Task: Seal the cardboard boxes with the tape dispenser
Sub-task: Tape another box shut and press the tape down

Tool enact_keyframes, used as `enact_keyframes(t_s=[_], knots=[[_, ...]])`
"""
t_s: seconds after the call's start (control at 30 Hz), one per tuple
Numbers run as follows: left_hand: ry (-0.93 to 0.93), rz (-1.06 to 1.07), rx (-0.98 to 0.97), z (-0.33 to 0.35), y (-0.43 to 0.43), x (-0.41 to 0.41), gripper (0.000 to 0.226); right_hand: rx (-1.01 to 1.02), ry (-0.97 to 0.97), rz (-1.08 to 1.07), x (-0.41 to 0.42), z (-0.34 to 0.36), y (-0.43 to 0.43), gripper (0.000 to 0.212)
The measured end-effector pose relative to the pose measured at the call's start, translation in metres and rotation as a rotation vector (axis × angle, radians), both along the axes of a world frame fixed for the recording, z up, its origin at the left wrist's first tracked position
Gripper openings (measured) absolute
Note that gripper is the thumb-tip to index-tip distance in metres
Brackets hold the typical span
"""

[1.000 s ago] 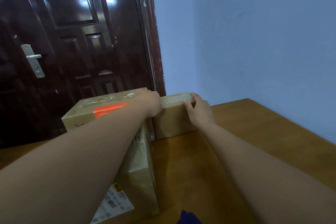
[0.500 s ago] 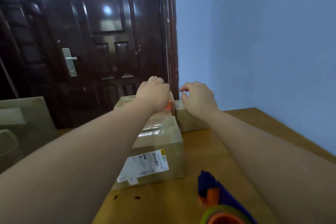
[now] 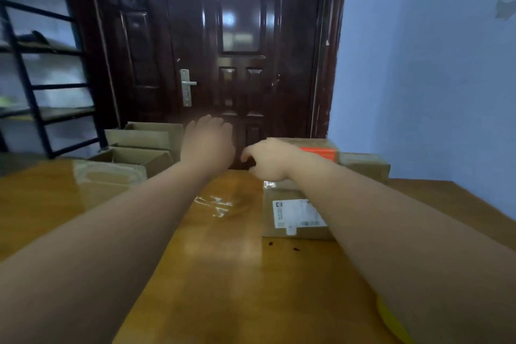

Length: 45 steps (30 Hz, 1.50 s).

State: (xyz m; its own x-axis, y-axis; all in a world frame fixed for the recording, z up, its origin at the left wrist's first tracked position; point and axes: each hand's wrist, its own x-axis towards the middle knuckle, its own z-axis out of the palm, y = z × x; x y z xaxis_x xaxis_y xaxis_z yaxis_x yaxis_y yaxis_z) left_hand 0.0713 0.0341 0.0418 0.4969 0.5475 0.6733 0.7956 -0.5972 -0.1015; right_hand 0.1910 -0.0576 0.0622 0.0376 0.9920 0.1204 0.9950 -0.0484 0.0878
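Both our bare arms reach across the wooden worktop (image 3: 223,274) toward a dark panelled door (image 3: 240,64). Our left hand (image 3: 208,142) hangs in the air over the worktop's far edge, its back to the camera. Its fingers are bent loosely away and hold nothing. Our right hand (image 3: 269,160) hovers just beside it at the far left corner of the labelled box (image 3: 282,194), thumb out to the left. Its fingers are loosely curled downward and empty; whether they touch the cardboard we cannot tell, as both hands are blurred.

The labelled box lies closed on the right of the worktop, a white shipping label (image 3: 296,213) on its near face and an orange strip (image 3: 318,151) at its far end. A smaller brown box (image 3: 365,166) sits just beside that far end. On the left stands a taped box (image 3: 107,181), with two open boxes (image 3: 134,156) behind it, flaps up.

Scraps of clear tape (image 3: 215,204) lie between the two groups. A yellow rim (image 3: 391,321) peeks from under our right forearm, too hidden to identify. A black shelf rack (image 3: 42,78) stands left of the door, with a blue wall (image 3: 418,92) on the right.
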Motion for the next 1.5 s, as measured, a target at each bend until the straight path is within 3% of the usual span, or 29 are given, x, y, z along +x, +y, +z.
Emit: enact_keyframes(t_s=[0.1,0.2,0.3,0.37,0.5,0.57,0.63,0.77,0.87,1.13,1.33,1.5], knots=[[-0.024,0.083,-0.065,-0.005,0.016,-0.047,0.048,-0.023,0.029,0.032,-0.034,-0.006,0.017,0.051],[0.24,0.26,-0.366,-0.012,0.033,-0.087,0.086,-0.038,0.052,0.067,-0.062,-0.009,0.03,0.051],[0.244,0.314,-0.439,-0.018,0.05,-0.124,0.107,-0.058,0.059,0.099,-0.083,-0.014,0.045,0.052],[0.22,0.336,-0.453,-0.021,0.059,-0.14,0.095,-0.079,0.057,0.113,-0.093,-0.019,0.052,0.053],[0.303,0.352,-0.416,-0.029,0.063,-0.153,0.036,-0.116,0.05,0.115,-0.099,-0.033,0.059,0.055],[0.284,0.288,-0.355,-0.032,0.059,-0.152,0.024,-0.117,0.073,0.109,-0.098,-0.039,0.06,0.056],[0.28,0.148,-0.372,-0.032,0.052,-0.149,0.025,-0.089,0.143,0.103,-0.096,-0.046,0.061,0.058],[0.275,-0.109,-0.548,-0.025,0.022,-0.137,0.029,0.08,0.463,0.096,-0.092,-0.054,0.054,0.054],[0.284,-0.245,-0.524,-0.021,-0.001,-0.129,0.006,0.296,0.672,0.092,-0.09,-0.06,0.037,0.034],[0.191,-0.465,-0.517,-0.02,-0.07,-0.104,0.017,0.481,1.028,0.057,-0.064,-0.089,-0.043,0.047],[0.203,-0.634,-0.398,-0.031,-0.132,-0.07,0.015,0.605,1.157,0.026,-0.037,-0.117,-0.111,0.064],[0.131,-0.766,-0.275,-0.046,-0.17,-0.036,0.017,0.66,1.129,-0.092,-0.022,-0.127,-0.155,0.038]])
